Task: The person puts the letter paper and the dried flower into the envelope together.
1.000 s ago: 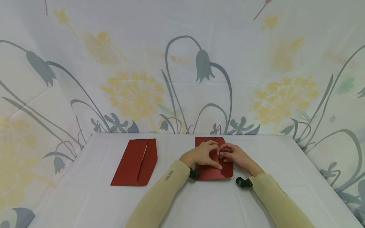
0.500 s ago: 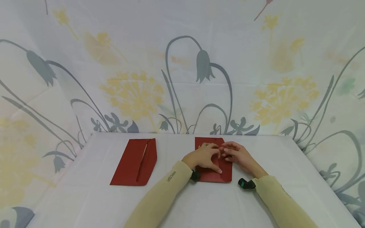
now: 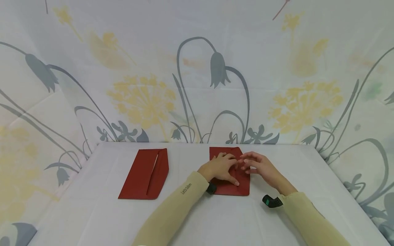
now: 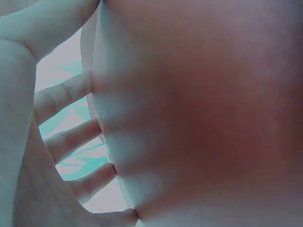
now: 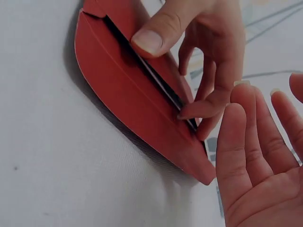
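Note:
A red paper envelope (image 3: 244,188) lies on the white-covered table, with its flap side up. My left hand (image 3: 219,168) rests over it, thumb and fingertips spread and touching its surface. Up close in the right wrist view, the left thumb (image 5: 152,40) presses beside the dark slit of the envelope (image 5: 118,85), and a white edge shows inside that slit. My right hand (image 3: 261,169) hovers at the envelope's right edge, holding nothing, its fingers extended and loosely bent. The envelope (image 4: 213,118) fills most of the left wrist view, blurred, with the left fingertips against it.
A second red envelope (image 3: 140,175), with a pale edge showing at its opening, lies to the left on the table. Behind the white tabletop (image 3: 101,218) hangs a flower-printed cloth (image 3: 197,85). Dark wrist cameras (image 3: 272,201) sit at both sleeves.
My right hand has drawn back slightly to the right, and its fingers have loosened away from the envelope's middle. The left hand stays on the envelope, which now lies flatter.

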A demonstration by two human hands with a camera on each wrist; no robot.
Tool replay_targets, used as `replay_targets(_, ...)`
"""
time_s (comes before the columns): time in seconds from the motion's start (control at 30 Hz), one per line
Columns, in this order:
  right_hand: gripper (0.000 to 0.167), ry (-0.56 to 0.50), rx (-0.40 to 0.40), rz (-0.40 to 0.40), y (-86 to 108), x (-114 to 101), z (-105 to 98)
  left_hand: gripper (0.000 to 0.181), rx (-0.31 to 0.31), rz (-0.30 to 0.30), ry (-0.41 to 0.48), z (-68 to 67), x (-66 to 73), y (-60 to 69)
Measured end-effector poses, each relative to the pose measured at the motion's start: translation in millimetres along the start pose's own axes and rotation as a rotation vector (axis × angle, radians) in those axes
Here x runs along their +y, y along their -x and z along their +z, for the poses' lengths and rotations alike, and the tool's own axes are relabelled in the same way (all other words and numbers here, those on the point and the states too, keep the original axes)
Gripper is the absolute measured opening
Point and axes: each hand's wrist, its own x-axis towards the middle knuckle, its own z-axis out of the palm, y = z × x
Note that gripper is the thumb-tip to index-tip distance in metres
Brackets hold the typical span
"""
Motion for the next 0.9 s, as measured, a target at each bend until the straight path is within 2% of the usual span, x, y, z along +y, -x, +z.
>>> replay_targets(0.2,0.035,0.045,-0.009,-0.021,10.5,-1,0,0.058,0.005,-0.016,-0.041,2.7,2.0,-0.8)
replay_targets(0.5,0.034,0.048,-0.008,-0.028,22.1,-3,-3,0.062,0.036,-0.017,-0.108,7.3,2.9,-2.5)
replay_targets(0.73,0.032,0.073,0.012,-0.029,30.5,-5,-4,0.069,0.043,0.012,-0.134,7.6,3.6,2.2)
replay_targets(0.9,0.033,0.084,0.011,-0.026,37.5,-4,-6,0.065,0.078,0.050,-0.148,8.0,5.1,6.5)
